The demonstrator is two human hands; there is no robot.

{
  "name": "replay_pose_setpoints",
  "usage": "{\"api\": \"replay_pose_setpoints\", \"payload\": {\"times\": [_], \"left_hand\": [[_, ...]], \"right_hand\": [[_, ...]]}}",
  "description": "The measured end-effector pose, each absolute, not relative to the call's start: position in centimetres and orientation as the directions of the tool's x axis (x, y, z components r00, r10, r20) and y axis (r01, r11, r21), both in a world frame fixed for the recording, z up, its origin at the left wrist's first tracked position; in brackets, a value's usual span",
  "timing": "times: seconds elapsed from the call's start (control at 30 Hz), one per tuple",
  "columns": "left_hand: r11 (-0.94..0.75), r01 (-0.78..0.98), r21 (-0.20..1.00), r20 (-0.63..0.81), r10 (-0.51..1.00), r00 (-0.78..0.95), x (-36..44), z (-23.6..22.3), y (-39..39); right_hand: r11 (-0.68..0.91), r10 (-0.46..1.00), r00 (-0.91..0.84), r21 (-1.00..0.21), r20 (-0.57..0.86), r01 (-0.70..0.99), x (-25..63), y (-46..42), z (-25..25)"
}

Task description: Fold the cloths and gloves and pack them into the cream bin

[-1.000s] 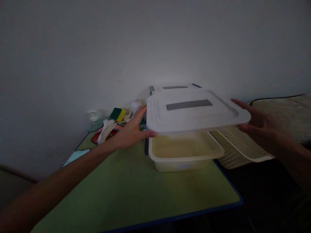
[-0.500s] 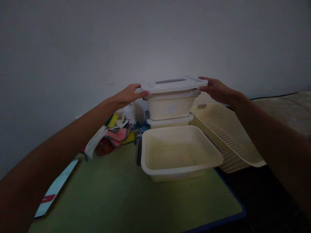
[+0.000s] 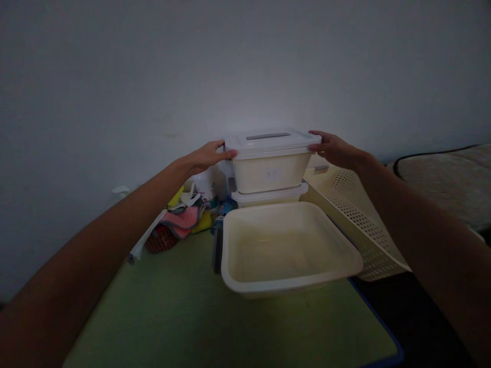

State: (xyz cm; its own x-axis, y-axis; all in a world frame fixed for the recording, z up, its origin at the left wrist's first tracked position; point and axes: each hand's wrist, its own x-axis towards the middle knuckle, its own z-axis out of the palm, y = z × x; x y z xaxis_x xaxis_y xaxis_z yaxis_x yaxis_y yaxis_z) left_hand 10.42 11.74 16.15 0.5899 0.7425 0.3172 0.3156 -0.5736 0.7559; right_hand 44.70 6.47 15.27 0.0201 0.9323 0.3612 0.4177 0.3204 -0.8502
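A white lid [image 3: 274,138] with a grey handle strip lies on top of a stacked storage box [image 3: 270,174] by the wall. My left hand [image 3: 210,155] grips the lid's left edge, thumb toward the front corner. At the right edge, my right hand [image 3: 330,148] pinches the same lid between thumb and fingers. Beneath the stacked box is another lidded box [image 3: 272,194]. In front of the stack stands an open cream storage box [image 3: 287,281] with no lid on it and a grey latch at its left side.
A perforated cream basket [image 3: 368,255] stands at the right, partly behind my right forearm. On the left are a white bottle [image 3: 207,186], a pink cloth [image 3: 184,220] over a small woven basket [image 3: 161,242], and a yellow sponge [image 3: 203,223]. All rest on a green table [image 3: 184,306].
Both hands have carried the lid back from above the open front box onto the box stacked behind it. It now sits lower and flatter there. The camera view has shifted.
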Motion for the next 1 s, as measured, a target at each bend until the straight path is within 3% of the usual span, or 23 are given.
{"api": "replay_pose_setpoints", "payload": {"times": [0.27,0.57,0.7,0.9,1.0], "left_hand": [[-0.581,0.327,0.745,0.305,0.733,0.608,10.4,16.0,11.2],[-0.556,0.547,0.626,0.305,0.820,0.484,9.9,16.0,9.7],[-0.562,0.530,0.635,0.295,0.810,0.506,7.1,15.2,8.0],[-0.483,0.296,0.824,0.220,0.755,0.617,1.8,7.5,3.5],[-0.380,0.235,0.895,0.108,0.693,0.712,1.2,2.1,1.2]], "right_hand": [[0.290,0.952,0.006,-0.911,0.305,0.292,44.4,5.9,14.7],[0.306,0.946,0.013,-0.903,0.325,0.302,44.8,4.4,14.0],[0.344,0.929,0.029,-0.889,0.370,0.303,45.1,1.4,13.5],[0.316,0.942,0.045,-0.923,0.333,0.218,46.4,-3.5,7.7],[0.184,0.973,0.117,-0.976,0.198,0.115,45.8,-5.4,3.8]]}}
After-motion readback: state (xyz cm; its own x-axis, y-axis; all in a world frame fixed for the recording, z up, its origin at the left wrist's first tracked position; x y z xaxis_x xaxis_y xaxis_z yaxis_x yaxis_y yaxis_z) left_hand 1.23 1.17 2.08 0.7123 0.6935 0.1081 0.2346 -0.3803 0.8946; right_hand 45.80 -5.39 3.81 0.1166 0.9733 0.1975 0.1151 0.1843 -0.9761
